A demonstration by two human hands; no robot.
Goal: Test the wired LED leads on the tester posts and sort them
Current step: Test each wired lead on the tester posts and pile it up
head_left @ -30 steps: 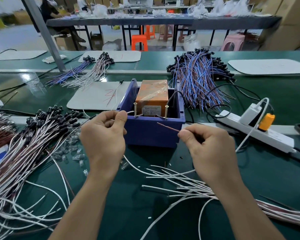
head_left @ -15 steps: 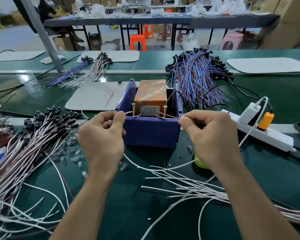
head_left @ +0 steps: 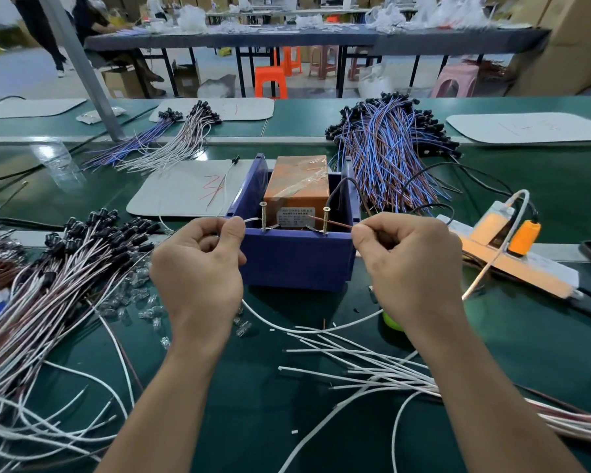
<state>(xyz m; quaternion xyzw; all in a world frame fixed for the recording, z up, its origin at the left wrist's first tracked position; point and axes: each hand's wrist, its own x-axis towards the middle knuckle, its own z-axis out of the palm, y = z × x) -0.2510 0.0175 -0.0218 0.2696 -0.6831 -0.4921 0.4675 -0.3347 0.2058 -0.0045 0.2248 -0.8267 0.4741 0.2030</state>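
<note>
Hands at tester posts: left hand [head_left: 198,268] pinches a white lead [head_left: 252,219], its tip at the left post [head_left: 263,216]; right hand [head_left: 410,268] pinches a brown lead [head_left: 335,224] lying across the right post [head_left: 326,220], both posts on the near rim of the blue box [head_left: 297,264]. Likely fault: a tip slipping off its post breaks contact, reads as dead, and a good lead is missorted.

Factory assembly floor: green benches [head_left: 526,172], wire bundles [head_left: 389,145]
</note>
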